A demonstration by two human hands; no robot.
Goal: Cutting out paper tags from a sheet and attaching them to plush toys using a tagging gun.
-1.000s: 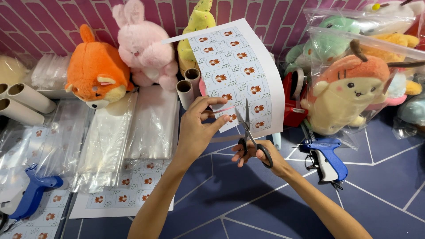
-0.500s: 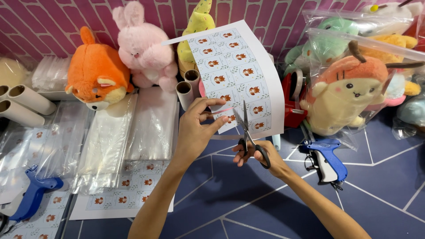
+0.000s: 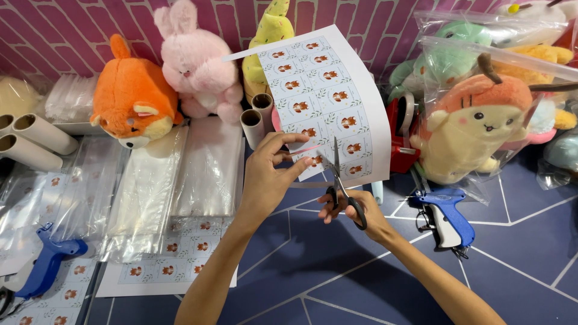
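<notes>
My left hand (image 3: 270, 177) pinches the lower left edge of a white printed sheet (image 3: 328, 96) covered with rows of small fox stickers, holding it upright above the floor. My right hand (image 3: 355, 210) grips black-handled scissors (image 3: 341, 183) whose blades point up into the bottom edge of the sheet, between two sticker columns. The scissors sit just right of my left fingers.
Orange fox plush (image 3: 133, 99), pink rabbit plush (image 3: 198, 66) and yellow plush (image 3: 271, 36) line the brick wall. Bagged plush toys (image 3: 481, 114) sit right. Blue tagging guns lie at the right (image 3: 445, 216) and the left (image 3: 51, 262). Clear bags (image 3: 180, 174), cardboard tubes (image 3: 36, 132) and a sticker sheet (image 3: 168, 265) lie left.
The scissors have worked slightly further up into the sheet's bottom edge. My left fingers shifted a little on the paper; otherwise things stay put.
</notes>
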